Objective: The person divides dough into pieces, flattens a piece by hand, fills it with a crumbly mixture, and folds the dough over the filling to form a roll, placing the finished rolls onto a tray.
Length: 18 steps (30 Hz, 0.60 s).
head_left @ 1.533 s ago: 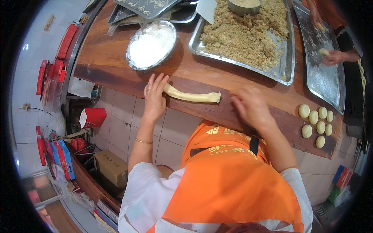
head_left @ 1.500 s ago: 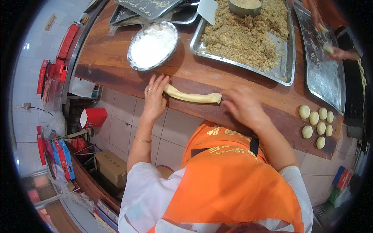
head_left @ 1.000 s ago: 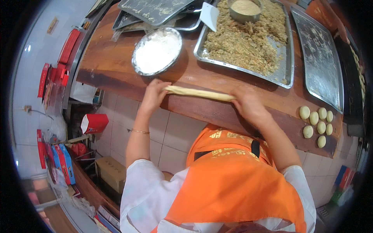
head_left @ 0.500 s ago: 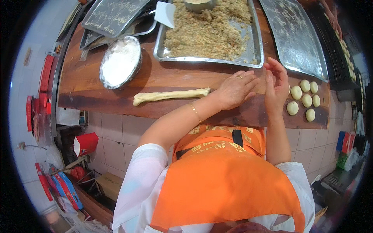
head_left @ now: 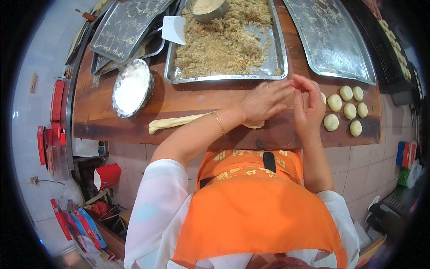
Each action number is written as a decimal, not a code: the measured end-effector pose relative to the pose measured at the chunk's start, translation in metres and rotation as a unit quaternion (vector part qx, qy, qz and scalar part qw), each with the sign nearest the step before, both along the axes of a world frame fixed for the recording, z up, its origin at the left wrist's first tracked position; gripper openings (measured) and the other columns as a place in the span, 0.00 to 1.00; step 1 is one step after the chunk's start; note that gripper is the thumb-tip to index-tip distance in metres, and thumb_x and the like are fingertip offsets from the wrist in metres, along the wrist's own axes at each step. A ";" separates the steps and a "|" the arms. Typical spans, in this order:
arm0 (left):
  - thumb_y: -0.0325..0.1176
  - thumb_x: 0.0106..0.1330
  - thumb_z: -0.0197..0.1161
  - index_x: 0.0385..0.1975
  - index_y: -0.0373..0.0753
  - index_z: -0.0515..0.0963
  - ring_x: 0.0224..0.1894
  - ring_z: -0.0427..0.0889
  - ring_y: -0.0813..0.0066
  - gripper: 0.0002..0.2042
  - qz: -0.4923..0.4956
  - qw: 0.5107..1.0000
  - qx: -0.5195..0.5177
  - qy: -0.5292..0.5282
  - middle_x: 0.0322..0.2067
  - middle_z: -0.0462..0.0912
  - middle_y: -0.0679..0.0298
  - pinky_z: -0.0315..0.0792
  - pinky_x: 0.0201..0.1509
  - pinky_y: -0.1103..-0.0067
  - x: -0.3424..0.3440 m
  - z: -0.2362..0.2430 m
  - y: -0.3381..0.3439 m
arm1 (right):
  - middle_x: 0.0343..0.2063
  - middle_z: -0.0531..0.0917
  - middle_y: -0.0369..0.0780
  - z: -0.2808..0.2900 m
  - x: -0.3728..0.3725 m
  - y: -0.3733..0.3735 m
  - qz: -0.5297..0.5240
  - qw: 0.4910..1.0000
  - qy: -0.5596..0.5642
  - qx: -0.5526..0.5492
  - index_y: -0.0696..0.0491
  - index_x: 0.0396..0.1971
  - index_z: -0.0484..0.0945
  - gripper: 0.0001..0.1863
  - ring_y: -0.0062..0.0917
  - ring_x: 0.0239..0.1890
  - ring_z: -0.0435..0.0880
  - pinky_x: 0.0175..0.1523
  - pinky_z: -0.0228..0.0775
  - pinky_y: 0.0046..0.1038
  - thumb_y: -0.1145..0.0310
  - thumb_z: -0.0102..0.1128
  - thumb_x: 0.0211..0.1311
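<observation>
My left hand (head_left: 268,102) reaches across the table with its fingers stretched out, slightly blurred. Its fingertips meet or nearly meet my right hand (head_left: 310,105), which is cupped with a gap between thumb and fingers; nothing shows in it. A pale dough rope (head_left: 174,122) lies along the near edge, partly covered by my left forearm. Just below the left hand a small piece of dough (head_left: 254,125) rests on the wood. Several round dough balls (head_left: 334,102) sit right of my right hand, one partly hidden by it.
A metal tray (head_left: 226,80) of crumbly filling holds a bowl (head_left: 209,17) and a white scraper (head_left: 174,29). Left stands a bowl of white flour (head_left: 131,89), with stacked trays (head_left: 127,31) behind. Another metal tray (head_left: 333,40) lies at the far right of the wooden table (head_left: 103,116).
My hands have drawn together, and the right fingers have curled in more. A dough piece now shows beneath the left hand. The whole view has shifted slightly.
</observation>
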State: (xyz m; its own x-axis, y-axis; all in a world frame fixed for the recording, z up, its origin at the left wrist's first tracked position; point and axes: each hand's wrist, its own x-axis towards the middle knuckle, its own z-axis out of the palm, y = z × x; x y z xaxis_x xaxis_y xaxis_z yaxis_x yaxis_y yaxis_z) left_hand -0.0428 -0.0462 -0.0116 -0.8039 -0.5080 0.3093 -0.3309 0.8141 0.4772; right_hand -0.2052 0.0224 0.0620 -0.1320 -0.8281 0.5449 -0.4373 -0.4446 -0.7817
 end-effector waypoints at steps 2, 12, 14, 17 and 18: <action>0.49 0.66 0.62 0.67 0.41 0.67 0.64 0.73 0.56 0.32 0.024 0.997 -0.047 0.054 0.66 0.70 0.54 0.68 0.62 0.64 -0.003 -0.012 -0.008 | 0.41 0.84 0.41 -0.004 -0.001 0.005 -0.011 1.000 0.007 0.016 0.56 0.50 0.80 0.16 0.27 0.44 0.83 0.48 0.73 0.26 0.83 0.56 0.63; 0.36 0.63 0.64 0.63 0.35 0.69 0.69 0.68 0.53 0.28 0.068 0.992 -0.033 0.105 0.63 0.73 0.51 0.59 0.72 0.59 0.016 0.000 0.037 | 0.38 0.85 0.40 -0.019 0.007 0.016 0.012 0.998 -0.023 0.057 0.57 0.46 0.81 0.12 0.26 0.40 0.83 0.45 0.73 0.24 0.81 0.59 0.63; 0.33 0.62 0.63 0.63 0.35 0.69 0.69 0.68 0.53 0.27 0.096 0.976 0.041 0.191 0.62 0.74 0.50 0.56 0.74 0.59 0.026 -0.004 0.038 | 0.36 0.85 0.40 -0.016 0.016 0.015 0.036 0.996 -0.021 0.077 0.57 0.44 0.82 0.11 0.26 0.38 0.83 0.43 0.74 0.25 0.81 0.60 0.63; 0.27 0.61 0.63 0.63 0.34 0.70 0.67 0.70 0.52 0.27 0.187 0.966 0.079 0.158 0.60 0.75 0.50 0.57 0.73 0.57 0.073 -0.001 0.063 | 0.34 0.84 0.41 -0.015 0.031 0.016 0.068 0.990 0.021 0.122 0.57 0.40 0.83 0.08 0.28 0.34 0.83 0.40 0.75 0.26 0.80 0.61 0.62; 0.26 0.60 0.63 0.62 0.35 0.71 0.67 0.70 0.53 0.27 0.257 0.961 0.025 0.101 0.59 0.76 0.50 0.56 0.73 0.58 0.089 0.007 0.076 | 0.33 0.84 0.42 -0.016 0.038 0.015 0.084 0.986 0.029 0.142 0.57 0.39 0.83 0.07 0.29 0.33 0.83 0.39 0.75 0.27 0.79 0.62 0.62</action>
State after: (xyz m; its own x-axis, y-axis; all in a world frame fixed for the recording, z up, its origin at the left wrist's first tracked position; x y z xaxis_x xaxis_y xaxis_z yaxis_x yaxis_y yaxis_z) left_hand 0.0466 0.0293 -0.0044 -0.3691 -0.8397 0.3984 -0.5794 0.5431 0.6078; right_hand -0.1668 0.0370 0.0460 0.0443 -0.9557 0.2910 -0.4237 -0.2818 -0.8609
